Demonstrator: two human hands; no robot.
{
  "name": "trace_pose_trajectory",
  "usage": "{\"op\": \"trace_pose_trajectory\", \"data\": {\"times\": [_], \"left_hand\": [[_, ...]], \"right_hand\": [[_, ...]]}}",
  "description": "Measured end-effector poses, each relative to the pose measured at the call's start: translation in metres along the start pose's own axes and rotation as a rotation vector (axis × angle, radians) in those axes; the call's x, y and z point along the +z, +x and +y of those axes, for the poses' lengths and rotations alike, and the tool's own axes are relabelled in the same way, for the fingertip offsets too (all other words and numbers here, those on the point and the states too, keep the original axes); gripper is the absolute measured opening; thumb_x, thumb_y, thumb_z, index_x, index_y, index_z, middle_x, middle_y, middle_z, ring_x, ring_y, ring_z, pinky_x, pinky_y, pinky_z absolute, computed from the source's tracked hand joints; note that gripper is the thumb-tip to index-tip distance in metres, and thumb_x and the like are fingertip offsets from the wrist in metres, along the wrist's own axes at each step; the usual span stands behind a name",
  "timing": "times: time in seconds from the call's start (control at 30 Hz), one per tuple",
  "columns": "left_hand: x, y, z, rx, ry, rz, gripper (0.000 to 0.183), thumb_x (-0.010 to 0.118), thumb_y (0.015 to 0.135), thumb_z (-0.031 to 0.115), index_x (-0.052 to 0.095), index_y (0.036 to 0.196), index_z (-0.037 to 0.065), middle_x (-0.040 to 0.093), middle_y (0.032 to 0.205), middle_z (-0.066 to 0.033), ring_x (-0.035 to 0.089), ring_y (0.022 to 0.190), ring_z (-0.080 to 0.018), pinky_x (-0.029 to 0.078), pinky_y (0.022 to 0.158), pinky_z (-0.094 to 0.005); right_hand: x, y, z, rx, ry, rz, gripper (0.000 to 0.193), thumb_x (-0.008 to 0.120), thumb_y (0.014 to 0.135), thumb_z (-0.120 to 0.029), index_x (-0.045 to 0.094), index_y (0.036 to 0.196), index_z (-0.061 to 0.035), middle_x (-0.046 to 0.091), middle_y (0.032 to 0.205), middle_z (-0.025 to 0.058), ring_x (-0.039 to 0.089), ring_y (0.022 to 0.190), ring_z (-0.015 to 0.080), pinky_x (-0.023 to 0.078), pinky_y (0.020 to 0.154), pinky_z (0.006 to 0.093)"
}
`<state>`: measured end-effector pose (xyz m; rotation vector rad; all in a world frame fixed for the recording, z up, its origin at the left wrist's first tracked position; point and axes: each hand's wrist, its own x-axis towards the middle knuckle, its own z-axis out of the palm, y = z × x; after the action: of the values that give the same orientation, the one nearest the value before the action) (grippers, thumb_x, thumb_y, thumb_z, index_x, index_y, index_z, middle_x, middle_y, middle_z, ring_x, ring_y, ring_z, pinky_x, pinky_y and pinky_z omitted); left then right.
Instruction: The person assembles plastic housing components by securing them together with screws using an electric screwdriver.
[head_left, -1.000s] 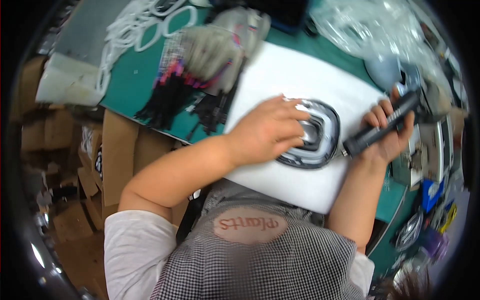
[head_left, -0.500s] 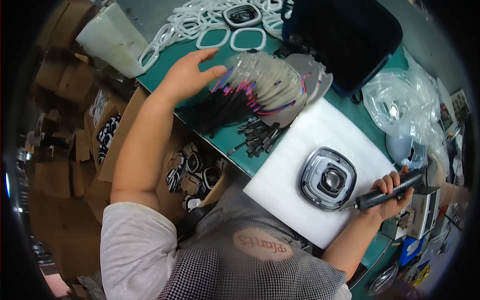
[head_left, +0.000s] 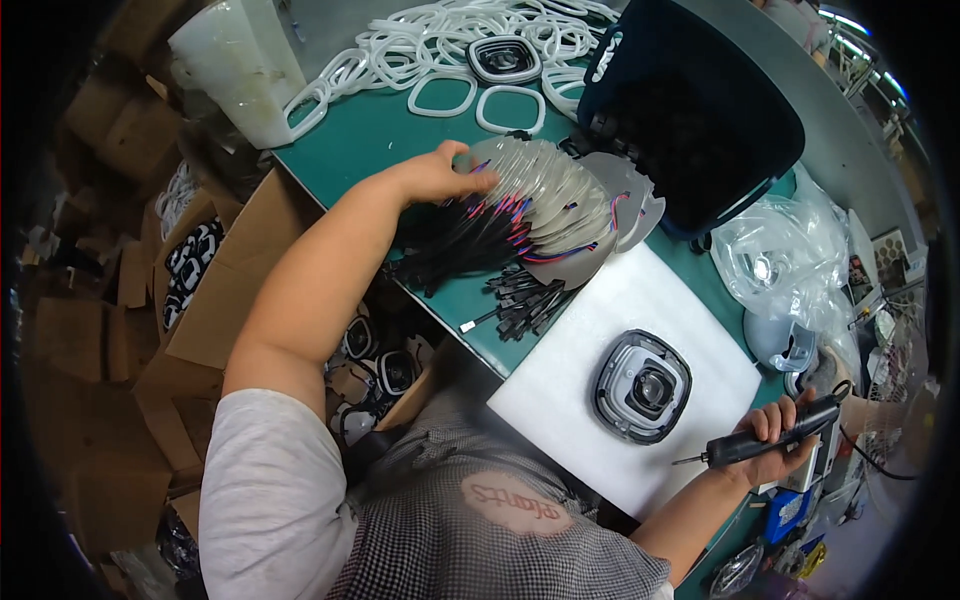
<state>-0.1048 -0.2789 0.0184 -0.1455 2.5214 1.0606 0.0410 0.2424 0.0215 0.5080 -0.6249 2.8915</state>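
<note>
My left hand point(head_left: 440, 175) is at the left end of a fanned stack of clear, thin round pieces point(head_left: 545, 190) with red, blue and black wires. Its thumb and index finger are apart, the thumb touching the stack's edge; the other fingers are hidden. My right hand point(head_left: 775, 445) is wrapped round a black electric screwdriver point(head_left: 765, 436), its bit pointing left over a white foam pad point(head_left: 545, 390). On that pad lies a rounded-square grey and black housing point(head_left: 642, 387) with a round dark centre, apart from the bit.
Black connectors point(head_left: 525, 300) hang from the wire bundle by the table's near edge. A dark blue bin point(head_left: 740, 90) stands at the back right, beside clear plastic bags point(head_left: 780, 250). White ring frames point(head_left: 445, 95) are heaped at the back. Cardboard boxes point(head_left: 240, 270) with parts stand left.
My left hand has come down and right onto the edge of the stack. The screwdriver's bit has moved away from the housing's lower edge. The whole view has shifted slightly.
</note>
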Motion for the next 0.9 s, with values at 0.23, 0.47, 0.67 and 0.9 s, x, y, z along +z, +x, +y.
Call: {"op": "trace_pose_trajectory", "data": {"times": [0.23, 0.47, 0.67, 0.9], "left_hand": [[0.013, 0.009, 0.000, -0.044, -0.188, 0.152, 0.110, 0.076, 0.071, 0.058, 0.022, 0.150, 0.003, 0.045, 0.139, -0.0234, 0.050, 0.122, -0.0301, 0.042, 0.098, -0.0368], [0.025, 0.004, 0.010, 0.297, -0.128, 0.443, 0.109, 0.085, 0.063, 0.045, 0.030, 0.146, 0.002, 0.051, 0.131, -0.0201, 0.052, 0.120, -0.0307, 0.043, 0.099, -0.0372], [-0.017, 0.005, -0.008, 0.423, 0.166, 0.848, 0.087, 0.079, 0.078, 0.030, 0.031, 0.145, 0.003, 0.055, 0.123, -0.0132, 0.055, 0.111, -0.0221, 0.044, 0.095, -0.0336], [-0.130, -0.002, -0.046, 0.755, 0.057, 1.015, 0.055, 0.071, 0.087, 0.022, 0.048, 0.128, -0.007, 0.059, 0.117, -0.0125, 0.056, 0.107, -0.0200, 0.044, 0.093, -0.0309]], "right_hand": [[0.015, -0.012, -0.019, -0.044, -0.051, -0.059, 0.066, 0.062, 0.091, -0.028, 0.033, 0.144, -0.0023, 0.046, 0.088, 0.0056, 0.046, 0.064, 0.0129, 0.042, 0.059, 0.0275], [0.036, -0.037, -0.059, -0.295, -0.375, -0.084, 0.068, 0.060, 0.092, -0.033, 0.030, 0.145, -0.0029, 0.046, 0.089, 0.0072, 0.046, 0.067, 0.0149, 0.039, 0.061, 0.0291], [0.045, -0.045, -0.085, -0.658, -0.751, 0.044, 0.066, 0.066, 0.086, -0.046, 0.042, 0.135, -0.0087, 0.051, 0.092, 0.0102, 0.051, 0.073, 0.0188, 0.044, 0.066, 0.0327], [0.038, -0.040, -0.099, -1.150, -1.225, 0.394, 0.076, 0.072, 0.078, -0.055, 0.038, 0.132, -0.0154, 0.058, 0.079, 0.0094, 0.058, 0.060, 0.0199, 0.051, 0.057, 0.0337]]}}
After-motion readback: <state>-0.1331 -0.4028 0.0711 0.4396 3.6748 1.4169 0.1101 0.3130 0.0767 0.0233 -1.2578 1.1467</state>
